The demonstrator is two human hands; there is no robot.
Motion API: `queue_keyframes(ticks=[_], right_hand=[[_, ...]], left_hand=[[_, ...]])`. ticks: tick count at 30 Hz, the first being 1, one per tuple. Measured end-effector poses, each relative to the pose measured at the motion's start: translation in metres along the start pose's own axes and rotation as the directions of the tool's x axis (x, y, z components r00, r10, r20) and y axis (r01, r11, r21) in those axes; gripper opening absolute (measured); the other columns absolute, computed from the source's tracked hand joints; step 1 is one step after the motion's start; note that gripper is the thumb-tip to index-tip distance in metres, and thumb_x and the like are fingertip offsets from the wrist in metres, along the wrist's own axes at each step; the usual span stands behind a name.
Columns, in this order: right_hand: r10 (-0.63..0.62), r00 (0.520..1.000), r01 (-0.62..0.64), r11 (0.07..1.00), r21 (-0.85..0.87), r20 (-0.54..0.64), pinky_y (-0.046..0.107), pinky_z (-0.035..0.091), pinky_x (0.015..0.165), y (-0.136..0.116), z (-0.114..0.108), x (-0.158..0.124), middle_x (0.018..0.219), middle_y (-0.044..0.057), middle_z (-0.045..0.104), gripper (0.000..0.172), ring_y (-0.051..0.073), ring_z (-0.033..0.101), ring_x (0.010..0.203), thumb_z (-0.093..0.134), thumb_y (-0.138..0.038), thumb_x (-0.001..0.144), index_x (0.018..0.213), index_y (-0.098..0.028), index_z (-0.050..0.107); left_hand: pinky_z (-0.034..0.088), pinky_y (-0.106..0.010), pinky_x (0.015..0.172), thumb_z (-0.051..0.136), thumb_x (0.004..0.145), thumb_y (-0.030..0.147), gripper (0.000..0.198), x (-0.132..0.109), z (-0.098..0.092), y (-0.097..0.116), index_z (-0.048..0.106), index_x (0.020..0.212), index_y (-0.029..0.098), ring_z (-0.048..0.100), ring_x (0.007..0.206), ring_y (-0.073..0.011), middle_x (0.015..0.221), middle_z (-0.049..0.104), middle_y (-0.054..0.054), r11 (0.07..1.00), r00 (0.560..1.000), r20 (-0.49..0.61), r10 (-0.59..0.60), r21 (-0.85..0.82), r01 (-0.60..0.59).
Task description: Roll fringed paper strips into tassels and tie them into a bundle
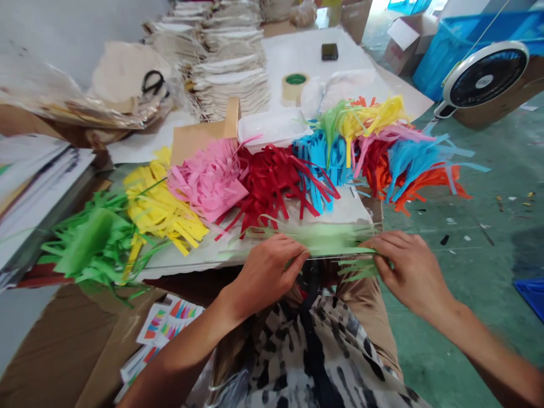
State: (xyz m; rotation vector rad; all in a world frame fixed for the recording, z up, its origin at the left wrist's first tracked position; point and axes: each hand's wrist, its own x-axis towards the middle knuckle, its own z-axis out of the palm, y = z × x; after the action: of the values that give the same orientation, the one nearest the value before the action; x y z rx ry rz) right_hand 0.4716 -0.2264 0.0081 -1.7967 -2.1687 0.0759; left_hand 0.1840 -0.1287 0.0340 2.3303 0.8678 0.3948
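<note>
A light green piece of fringed tissue paper (334,239) is stretched sideways between my hands at the table's near edge, blurred by motion. My left hand (274,266) pinches its left part with thumb and fingers. At its right end my right hand (399,269) is closed on it, and some cut strips hang below. Beyond my hands lie piles of fringed tissue paper: dark red (270,184), blue (325,156), pink (208,178), yellow (159,201) and green (96,241). Another mixed heap with orange fringe (410,187) lies at the right edge.
Behind the piles stand a white plastic tray (272,130), a tape roll (294,89) and stacked off-white bundles (232,62). Black-handled scissors (153,83) rest at the left. A fan (484,81) is at the right, near a blue crate (450,51). Printed cards (168,323) lie below the table.
</note>
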Motion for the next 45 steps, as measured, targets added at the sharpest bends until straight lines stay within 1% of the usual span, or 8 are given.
queue_keyframes(ticks=[7,11,16,19,23,40,43,45], right_hand=[[-0.003,0.993,-0.039,0.931,0.364,0.115,0.046,0.05,0.101,-0.007,-0.018,0.018,0.134,0.007,0.072,0.047,0.029,0.067,0.12,0.06,-0.02,0.09,0.136,-0.026,0.064],[0.102,0.98,-0.164,0.905,0.393,0.173,0.038,0.053,0.082,-0.01,-0.006,0.031,0.107,0.007,0.079,0.023,0.026,0.073,0.096,0.057,-0.036,0.102,0.11,-0.024,0.074],[0.187,0.956,-0.247,0.93,0.273,0.225,0.033,0.044,0.068,-0.004,0.006,0.041,0.083,0.005,0.076,0.032,0.023,0.07,0.074,0.05,-0.045,0.106,0.1,-0.023,0.071],[0.2,0.957,-0.234,0.961,0.149,0.21,0.033,0.038,0.063,-0.007,0.008,0.045,0.078,0.006,0.073,0.037,0.023,0.067,0.069,0.046,-0.05,0.106,0.096,-0.023,0.069],[0.242,0.954,-0.249,0.968,0.023,0.179,0.033,0.031,0.06,-0.012,0.013,0.047,0.08,0.006,0.074,0.029,0.026,0.068,0.07,0.051,-0.047,0.102,0.101,-0.023,0.067],[0.29,0.929,-0.277,0.957,-0.088,0.228,0.033,0.021,0.058,-0.019,0.016,0.053,0.077,0.006,0.07,0.027,0.024,0.064,0.068,0.048,-0.045,0.1,0.091,-0.022,0.06],[0.31,0.913,-0.294,0.951,-0.1,0.267,0.032,0.02,0.059,-0.02,0.013,0.057,0.08,0.006,0.072,0.027,0.025,0.066,0.071,0.049,-0.046,0.1,0.093,-0.022,0.061],[0.31,0.911,-0.293,0.951,-0.101,0.271,0.031,0.02,0.059,-0.021,0.012,0.058,0.082,0.006,0.074,0.026,0.025,0.067,0.073,0.05,-0.045,0.1,0.095,-0.022,0.061]], left_hand=[[0.043,-0.031,0.076,0.056,0.105,0.029,0.031,0.014,-0.012,0.002,0.069,0.079,0.019,0.067,0.082,-0.0199,0.082,0.073,-0.004,0.995,0.991,0.088,-0.101,0.036,0.098],[0.035,-0.029,0.068,0.056,0.104,0.03,0.034,0.021,-0.015,0.002,0.066,0.074,0.019,0.062,0.073,-0.0166,0.074,0.068,-0.001,0.988,0.984,0.097,-0.152,0.011,0.151],[0.026,-0.029,0.062,0.058,0.101,0.035,0.038,0.027,-0.01,0.0,0.06,0.067,0.019,0.052,0.059,-0.0137,0.06,0.058,0.002,0.948,0.949,0.024,-0.313,0.067,0.311],[0.024,-0.03,0.061,0.058,0.102,0.039,0.038,0.03,-0.004,-0.004,0.064,0.07,0.02,0.054,0.058,-0.0155,0.06,0.061,0.0,0.922,0.937,-0.018,-0.349,0.171,0.347],[0.023,-0.031,0.061,0.061,0.1,0.039,0.029,0.032,0.002,-0.006,0.07,0.08,0.021,0.06,0.062,-0.0203,0.066,0.068,-0.004,0.884,0.941,-0.048,-0.334,0.33,0.331],[0.026,-0.031,0.06,0.065,0.098,0.04,0.028,0.037,0.004,-0.008,0.065,0.077,0.021,0.061,0.064,-0.0201,0.065,0.064,-0.001,0.87,0.923,-0.007,-0.385,0.331,0.366],[0.041,-0.031,0.064,0.07,0.095,0.033,0.014,0.034,0.005,-0.008,0.07,0.1,0.02,0.067,0.077,-0.0221,0.082,0.072,-0.003,0.89,0.952,-0.086,-0.293,0.34,0.305],[0.052,-0.035,0.081,0.071,0.094,0.025,0.035,0.032,0.006,-0.009,0.066,0.128,0.02,0.069,0.101,-0.0259,0.111,0.075,-0.008,0.908,0.982,-0.155,-0.108,0.386,0.161]])
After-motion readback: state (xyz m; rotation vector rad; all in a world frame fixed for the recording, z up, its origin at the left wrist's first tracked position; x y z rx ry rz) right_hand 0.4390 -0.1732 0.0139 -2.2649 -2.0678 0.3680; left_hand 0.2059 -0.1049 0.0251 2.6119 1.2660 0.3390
